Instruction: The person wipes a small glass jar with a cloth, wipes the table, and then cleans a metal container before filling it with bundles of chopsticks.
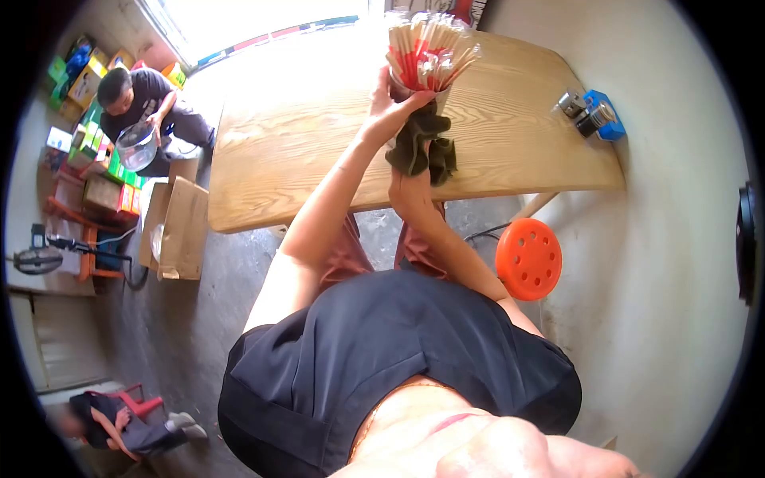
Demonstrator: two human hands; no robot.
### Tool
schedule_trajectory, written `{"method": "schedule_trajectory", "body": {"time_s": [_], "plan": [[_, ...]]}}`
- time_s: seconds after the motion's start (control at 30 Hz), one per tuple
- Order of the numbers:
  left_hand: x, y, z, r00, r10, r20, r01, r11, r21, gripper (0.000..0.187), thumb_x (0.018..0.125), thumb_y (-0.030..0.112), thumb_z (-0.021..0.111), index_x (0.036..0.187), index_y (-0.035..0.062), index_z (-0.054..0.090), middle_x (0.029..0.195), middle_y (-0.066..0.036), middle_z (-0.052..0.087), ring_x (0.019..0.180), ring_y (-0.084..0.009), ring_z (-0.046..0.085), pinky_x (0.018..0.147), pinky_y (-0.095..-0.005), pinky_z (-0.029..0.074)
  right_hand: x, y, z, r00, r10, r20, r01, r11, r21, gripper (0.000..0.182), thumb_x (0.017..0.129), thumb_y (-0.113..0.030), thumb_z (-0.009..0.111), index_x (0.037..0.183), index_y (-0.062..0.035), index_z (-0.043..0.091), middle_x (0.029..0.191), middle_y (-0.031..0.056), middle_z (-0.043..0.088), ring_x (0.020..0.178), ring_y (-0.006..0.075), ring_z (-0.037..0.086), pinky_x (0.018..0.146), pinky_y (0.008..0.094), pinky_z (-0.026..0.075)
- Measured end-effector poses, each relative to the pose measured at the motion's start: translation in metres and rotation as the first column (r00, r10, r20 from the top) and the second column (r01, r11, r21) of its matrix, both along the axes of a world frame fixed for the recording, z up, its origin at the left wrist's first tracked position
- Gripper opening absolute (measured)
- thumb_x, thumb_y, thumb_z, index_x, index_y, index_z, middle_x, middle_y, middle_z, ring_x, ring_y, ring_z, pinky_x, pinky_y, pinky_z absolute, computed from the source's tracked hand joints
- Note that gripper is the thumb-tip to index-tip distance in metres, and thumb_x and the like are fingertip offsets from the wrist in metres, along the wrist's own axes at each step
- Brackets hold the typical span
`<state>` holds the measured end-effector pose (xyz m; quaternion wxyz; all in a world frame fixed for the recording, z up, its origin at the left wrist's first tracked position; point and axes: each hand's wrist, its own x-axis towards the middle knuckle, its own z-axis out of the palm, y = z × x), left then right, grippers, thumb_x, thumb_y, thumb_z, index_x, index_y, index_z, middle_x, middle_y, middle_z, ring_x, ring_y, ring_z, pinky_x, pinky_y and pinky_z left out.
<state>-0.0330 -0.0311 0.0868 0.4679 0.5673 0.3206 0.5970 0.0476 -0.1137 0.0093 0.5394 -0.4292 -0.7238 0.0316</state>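
Note:
My left hand is wrapped around a cup at the far side of the table. Packed upright in the cup are many wrapped disposable chopsticks with red bands and clear film. A dark green cloth bunches up just below the cup and partly covers it. My right hand grips this cloth close under the left hand, and most of its fingers are hidden in the folds. Whether the cup's base touches the table cannot be seen.
The wooden table carries a blue holder with small jars by the right wall. An orange stool stands below. Left are a cardboard box, a person holding a clear container, and another person seated.

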Motion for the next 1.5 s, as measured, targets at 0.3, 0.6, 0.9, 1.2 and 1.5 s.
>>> {"method": "schedule_trajectory", "body": {"time_s": [0.3,0.6,0.9,1.2,1.5], "plan": [[0.009,0.006,-0.013,0.993,0.109,-0.044,-0.105,0.991,0.089,0.074,0.065,0.030,0.082,0.120,-0.0013,0.044,0.108,-0.016,0.059,0.102,-0.0242,0.057,0.091,-0.0358,0.044,0.020,0.053,0.038,0.809,0.038,-0.587,-0.172,0.970,-0.174,0.034,0.094,-0.016,0.041,0.120,0.0044,0.049,0.121,0.0288,0.049,0.110,0.0448,0.047,0.094,0.0460,0.038],[0.008,-0.003,-0.005,0.980,0.153,-0.126,-0.149,0.988,0.040,0.065,0.074,0.028,0.078,0.121,-0.0014,0.044,0.108,-0.014,0.058,0.099,-0.0198,0.055,0.089,-0.0334,0.044,0.014,0.027,0.039,0.913,-0.079,-0.400,0.087,0.996,0.001,0.026,0.094,-0.014,0.042,0.109,0.0035,0.055,0.109,0.0289,0.056,0.098,0.0468,0.052,0.085,0.0463,0.042],[0.011,-0.004,-0.004,0.980,0.180,-0.086,-0.178,0.984,0.034,0.070,0.076,0.031,0.076,0.126,-0.0027,0.040,0.113,-0.015,0.056,0.104,-0.0219,0.052,0.093,-0.0334,0.040,-0.006,0.011,0.012,0.918,-0.203,-0.342,0.265,0.953,0.145,0.030,0.091,-0.012,0.045,0.115,0.0054,0.051,0.117,0.0284,0.054,0.097,0.0442,0.054,0.081,0.0480,0.044],[0.006,0.003,-0.006,0.969,0.214,-0.122,-0.208,0.976,0.055,0.075,0.072,0.030,0.078,0.127,-0.0009,0.037,0.114,-0.017,0.055,0.105,-0.0240,0.053,0.092,-0.0360,0.042,0.034,0.090,0.033,0.601,0.004,-0.799,-0.289,0.933,-0.213,0.033,0.093,-0.019,0.038,0.098,0.0083,0.056,0.091,0.0200,0.061,0.081,0.0257,0.058,0.075,0.0379,0.046],[0.003,0.006,-0.013,0.993,0.113,-0.019,-0.110,0.990,0.093,0.062,0.074,0.024,0.077,0.118,-0.0001,0.041,0.107,-0.014,0.058,0.098,-0.0195,0.057,0.086,-0.0331,0.046,0.041,0.074,0.035,0.661,-0.172,-0.730,-0.209,0.892,-0.400,0.041,0.095,-0.027,0.039,0.103,0.0082,0.058,0.089,0.0140,0.062,0.084,0.0201,0.056,0.076,0.0339,0.045]]}}
